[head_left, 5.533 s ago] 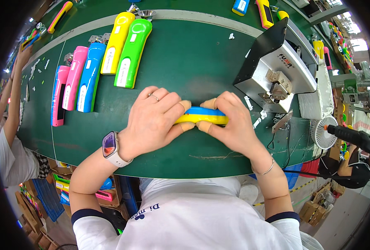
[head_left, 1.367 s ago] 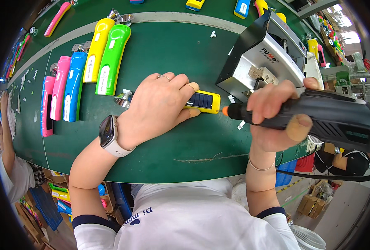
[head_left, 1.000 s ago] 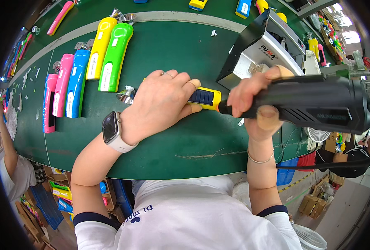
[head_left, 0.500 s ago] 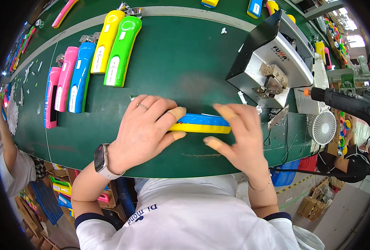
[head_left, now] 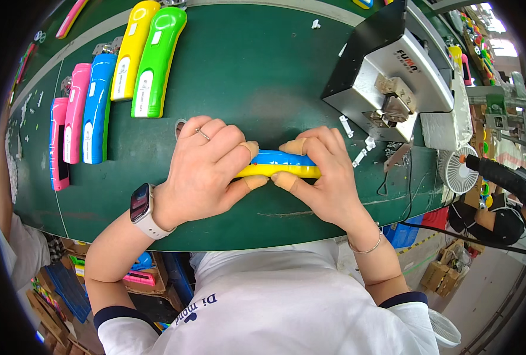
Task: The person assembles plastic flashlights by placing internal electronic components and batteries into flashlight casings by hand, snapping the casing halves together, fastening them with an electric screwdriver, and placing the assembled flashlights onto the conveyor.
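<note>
A blue and yellow flashlight lies crosswise between my hands, just over the green table, its blue half facing away from me. My left hand is closed around its left end, and tape covers the thumb and index fingertip. Gripping the right end, my right hand has its taped thumb on the near side and taped index finger on the far side. Part of a shiny round reflector shows behind my left knuckles. Both ends of the flashlight are hidden by my hands.
At the left stand flashlights in green, yellow, blue and pink. A black and silver machine occupies the right side, with small white plastic pieces beside it. Farther right are a fan and a black power screwdriver.
My right hand was spread and blurred around the right end; now its fingers have closed onto the flashlight. The view has shifted slightly, and the left hand keeps its hold.
</note>
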### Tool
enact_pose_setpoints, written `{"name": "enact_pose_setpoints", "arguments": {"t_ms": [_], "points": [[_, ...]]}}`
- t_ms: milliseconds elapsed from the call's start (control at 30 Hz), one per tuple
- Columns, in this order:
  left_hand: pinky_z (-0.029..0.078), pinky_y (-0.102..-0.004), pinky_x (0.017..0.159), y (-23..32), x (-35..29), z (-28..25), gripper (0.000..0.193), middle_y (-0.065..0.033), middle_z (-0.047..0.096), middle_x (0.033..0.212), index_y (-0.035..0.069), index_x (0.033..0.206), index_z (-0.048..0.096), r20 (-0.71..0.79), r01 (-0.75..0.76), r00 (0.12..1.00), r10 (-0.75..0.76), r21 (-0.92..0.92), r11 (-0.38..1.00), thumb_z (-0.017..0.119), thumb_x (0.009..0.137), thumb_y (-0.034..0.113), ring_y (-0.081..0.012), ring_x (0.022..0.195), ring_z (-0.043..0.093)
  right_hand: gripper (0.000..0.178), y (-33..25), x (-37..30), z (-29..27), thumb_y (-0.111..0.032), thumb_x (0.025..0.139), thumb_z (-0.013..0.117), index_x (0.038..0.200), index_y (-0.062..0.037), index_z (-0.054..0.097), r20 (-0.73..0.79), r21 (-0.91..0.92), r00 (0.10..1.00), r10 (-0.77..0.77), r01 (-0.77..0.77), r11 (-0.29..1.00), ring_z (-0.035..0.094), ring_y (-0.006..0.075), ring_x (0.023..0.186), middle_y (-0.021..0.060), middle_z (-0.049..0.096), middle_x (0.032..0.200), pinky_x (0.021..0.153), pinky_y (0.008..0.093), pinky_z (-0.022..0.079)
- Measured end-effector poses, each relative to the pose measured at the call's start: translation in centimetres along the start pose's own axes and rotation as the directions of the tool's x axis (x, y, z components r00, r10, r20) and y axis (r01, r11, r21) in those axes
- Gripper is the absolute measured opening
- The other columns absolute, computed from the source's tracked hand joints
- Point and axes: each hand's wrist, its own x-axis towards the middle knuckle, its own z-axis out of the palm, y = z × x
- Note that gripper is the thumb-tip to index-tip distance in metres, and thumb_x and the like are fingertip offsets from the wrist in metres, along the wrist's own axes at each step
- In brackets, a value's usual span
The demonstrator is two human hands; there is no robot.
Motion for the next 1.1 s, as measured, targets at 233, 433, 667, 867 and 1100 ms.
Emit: {"name": "enact_pose_setpoints", "arguments": {"t_ms": [233,433,667,867,1100], "points": [[0.040,-0.0443,0.094,-0.3,0.8,-0.7,0.056,-0.0070,0.056,0.095,0.008,0.104,0.059,0.067,-0.116,0.992,0.104,0.204,0.972,0.075,0.059,0.038,-0.0242,0.087,0.055,0.024,0.5,0.5,-0.7,-0.024,0.079,0.069,0.090,-0.0031,0.065,0.078,0.115,0.982,0.173,-0.182,0.977,0.058,0.0258,0.074,0.0098,0.059,0.079,0.062,0.0352,0.045],[0.046,-0.0397,0.086,-1.9,1.1,-0.2,0.049,-0.0074,0.057,0.099,0.005,0.102,0.058,0.121,-0.283,0.957,0.263,0.200,0.938,0.071,0.066,0.035,-0.0242,0.091,0.056,0.036,-1.2,1.1,-1.2,-0.027,0.072,0.070,0.100,-0.0052,0.063,0.037,-0.310,0.977,-0.211,0.212,0.927,0.053,0.0243,0.084,0.0074,0.057,0.094,0.074,0.0342,0.043],[0.046,-0.0335,0.065,-3.8,3.4,-0.5,0.044,-0.0061,0.051,0.080,0.004,0.091,0.058,0.225,-0.384,0.906,0.357,0.086,0.919,0.070,0.070,0.040,-0.0225,0.074,0.053,0.051,-0.7,1.7,-0.3,-0.017,0.058,0.074,0.102,0.0026,0.057,0.160,-0.470,0.908,-0.387,0.414,0.779,0.052,0.0272,0.088,0.0115,0.053,0.101,0.079,0.0384,0.042],[0.045,-0.0332,0.064,-3.8,5.1,-1.3,0.046,-0.0061,0.052,0.079,0.005,0.090,0.057,0.363,-0.358,0.877,0.315,0.055,0.932,0.069,0.069,0.044,-0.0226,0.076,0.055,0.042,-0.8,1.9,-1.1,-0.022,0.066,0.069,0.099,0.0013,0.059,0.154,-0.473,0.936,-0.317,0.352,0.808,0.050,0.0238,0.093,0.0086,0.053,0.094,0.088,0.0383,0.041],[0.047,-0.0354,0.075,-5.5,8.0,-3.3,0.040,-0.0063,0.055,0.082,0.008,0.089,0.055,0.569,-0.435,0.753,0.329,0.056,0.899,0.073,0.065,0.034,-0.0236,0.082,0.057,0.041,0.7,-3.5,-6.2,-0.017,0.068,0.067,0.107,-0.0061,0.062,-0.379,-0.531,0.877,-0.294,0.054,0.846,0.050,0.0304,0.102,0.0107,0.052,0.113,0.086,0.0449,0.041]]}}
